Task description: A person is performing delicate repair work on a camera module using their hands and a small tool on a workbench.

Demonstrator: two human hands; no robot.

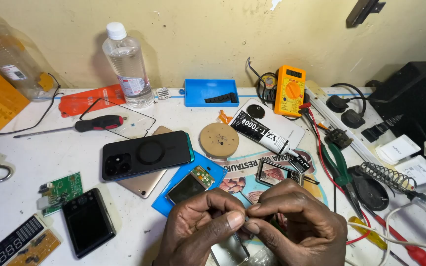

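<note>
Pinching something tiny (too small to identify) between left hand [200, 224] and right hand [299, 221], fingertips touching, both curled shut; small screen module [189, 185] just beyond, on blue tray [173, 194].

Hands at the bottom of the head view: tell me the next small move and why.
Probably ease the pinch apart slightly so the part shows. The left hand and right hand meet fingertip to fingertip, and whatever sits between them is too small and hidden to tell. A small metal frame and a small screen module lie just beyond them on the table.
</note>
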